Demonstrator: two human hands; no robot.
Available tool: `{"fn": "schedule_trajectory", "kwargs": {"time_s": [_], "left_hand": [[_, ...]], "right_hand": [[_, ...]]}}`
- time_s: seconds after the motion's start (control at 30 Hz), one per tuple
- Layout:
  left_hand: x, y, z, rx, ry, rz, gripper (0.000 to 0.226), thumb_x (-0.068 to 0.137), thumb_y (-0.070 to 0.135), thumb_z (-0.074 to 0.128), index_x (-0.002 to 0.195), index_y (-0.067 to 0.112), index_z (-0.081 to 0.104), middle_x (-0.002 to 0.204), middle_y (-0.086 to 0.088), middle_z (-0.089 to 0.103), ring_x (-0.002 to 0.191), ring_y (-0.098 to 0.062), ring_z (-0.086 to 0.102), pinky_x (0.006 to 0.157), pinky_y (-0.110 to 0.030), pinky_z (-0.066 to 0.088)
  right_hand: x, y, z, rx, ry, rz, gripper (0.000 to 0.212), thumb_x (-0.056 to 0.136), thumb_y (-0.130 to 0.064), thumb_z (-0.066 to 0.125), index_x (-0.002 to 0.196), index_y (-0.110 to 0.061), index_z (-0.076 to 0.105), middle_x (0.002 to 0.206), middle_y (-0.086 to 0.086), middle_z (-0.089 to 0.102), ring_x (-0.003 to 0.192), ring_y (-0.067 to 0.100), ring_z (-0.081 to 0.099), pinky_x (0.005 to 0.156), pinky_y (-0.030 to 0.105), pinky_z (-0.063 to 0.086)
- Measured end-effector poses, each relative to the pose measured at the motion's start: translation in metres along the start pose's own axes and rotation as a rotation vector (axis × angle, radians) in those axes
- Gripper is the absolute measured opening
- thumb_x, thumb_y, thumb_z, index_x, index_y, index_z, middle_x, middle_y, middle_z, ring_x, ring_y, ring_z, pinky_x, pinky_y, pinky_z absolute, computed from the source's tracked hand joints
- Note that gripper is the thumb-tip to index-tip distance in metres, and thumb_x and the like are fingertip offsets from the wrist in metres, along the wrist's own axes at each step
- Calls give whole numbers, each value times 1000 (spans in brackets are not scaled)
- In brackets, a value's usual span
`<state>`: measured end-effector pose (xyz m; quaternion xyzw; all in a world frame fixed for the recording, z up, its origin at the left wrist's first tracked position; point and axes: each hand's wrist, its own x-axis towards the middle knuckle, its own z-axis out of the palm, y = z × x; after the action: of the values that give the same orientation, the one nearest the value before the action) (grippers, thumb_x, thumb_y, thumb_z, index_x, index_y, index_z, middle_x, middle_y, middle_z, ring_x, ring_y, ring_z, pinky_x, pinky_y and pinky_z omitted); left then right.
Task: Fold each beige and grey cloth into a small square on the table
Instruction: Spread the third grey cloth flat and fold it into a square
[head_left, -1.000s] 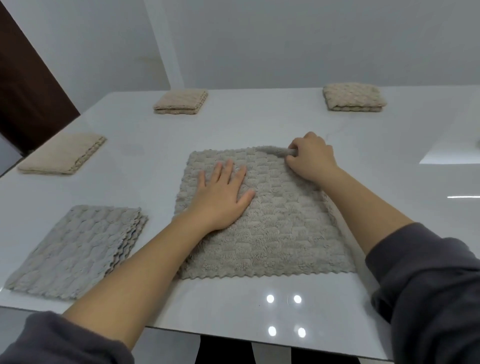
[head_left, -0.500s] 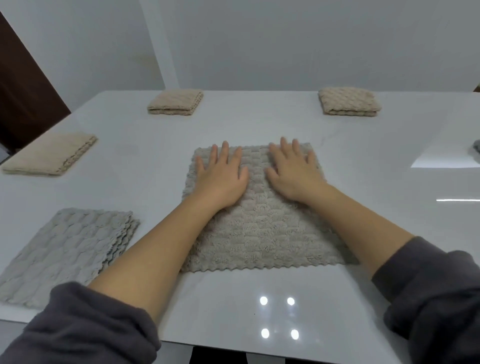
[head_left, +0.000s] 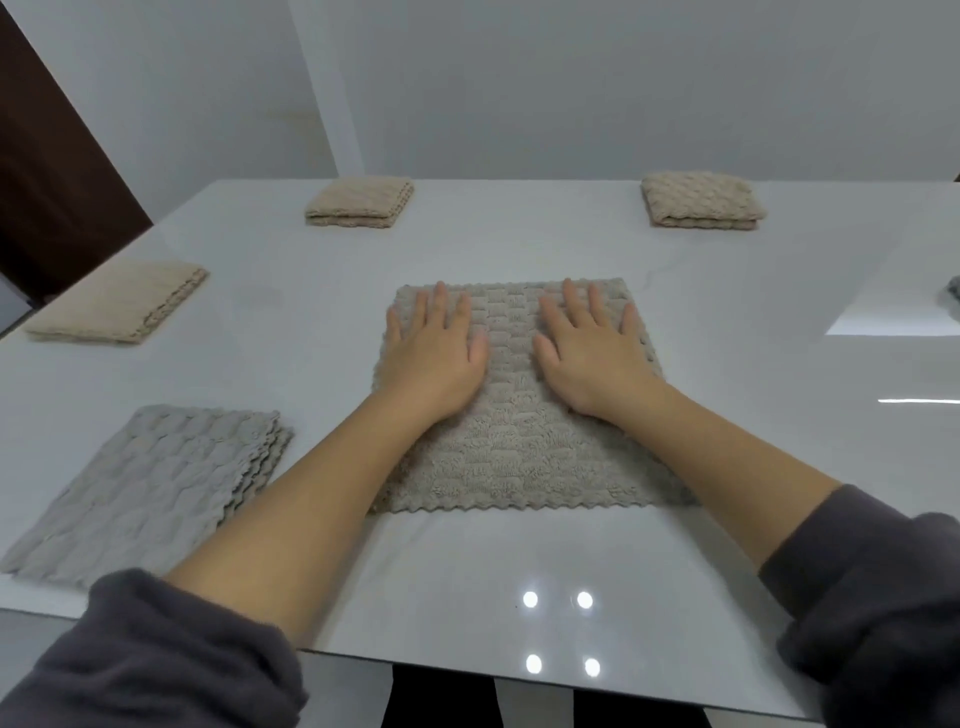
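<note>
A grey-beige textured cloth (head_left: 519, 452) lies flat on the white table (head_left: 727, 467) in front of me. My left hand (head_left: 434, 353) rests palm down on its far left part, fingers spread. My right hand (head_left: 592, 353) lies flat on its far right part, fingers apart. Neither hand grips anything. A grey cloth (head_left: 150, 488) lies folded at the near left. A beige cloth (head_left: 119, 301) lies folded at the far left. Two small folded beige squares sit at the back: the back left square (head_left: 361, 201) and the back right square (head_left: 701, 200).
The table's near edge (head_left: 467, 670) runs just below my forearms. A dark brown door (head_left: 47, 171) stands at the left beyond the table. A small dark object (head_left: 951, 293) shows at the right edge. White walls rise behind the table.
My right hand let go of the cloth's far edge and laid flat. Both hands slid apart and toward the far corners, pressing the cloth flat.
</note>
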<state>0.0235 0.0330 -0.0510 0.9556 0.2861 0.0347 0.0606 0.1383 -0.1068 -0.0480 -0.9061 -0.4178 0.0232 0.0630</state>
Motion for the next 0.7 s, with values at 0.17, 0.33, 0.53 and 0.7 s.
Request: {"fn": "schedule_trajectory", "kwargs": {"time_s": [0.17, 0.33, 0.53, 0.7], "left_hand": [[-43, -10, 7, -9, -83, 78, 60, 102, 45, 14, 156, 23, 0, 164, 2, -7, 150, -16, -8, 120, -48, -7], [-67, -36, -1, 41, 13, 37, 65, 100, 50, 19, 155, 16, 13, 163, -5, 8, 150, -20, 4, 121, -47, -1], [-116, -40, -19, -241, 124, 495, 31, 84, 58, 51, 96, 29, 57, 91, 19, 52, 84, -3, 49, 72, -23, 43], [-126, -35, -14, -147, 137, 556, 22, 86, 49, 55, 90, 28, 57, 88, 18, 50, 82, -1, 45, 65, -25, 42]], "right_hand": [[-36, 2, 10, 7, -80, -78, 60, 102, -46, 14, 157, -24, 3, 164, -1, -5, 150, 23, -7, 119, 54, -6], [-60, 30, 1, 57, 16, -35, 58, 101, -45, 21, 153, -21, 20, 163, 4, 10, 150, 26, 5, 120, 52, 0], [-117, 30, -16, 241, 143, -389, 33, 87, -52, 51, 102, -23, 59, 96, -11, 54, 87, 8, 50, 76, 24, 40], [-131, 20, -12, 268, 80, -437, 32, 76, -53, 65, 93, -28, 56, 88, -16, 52, 81, 4, 49, 72, 24, 42]]}}
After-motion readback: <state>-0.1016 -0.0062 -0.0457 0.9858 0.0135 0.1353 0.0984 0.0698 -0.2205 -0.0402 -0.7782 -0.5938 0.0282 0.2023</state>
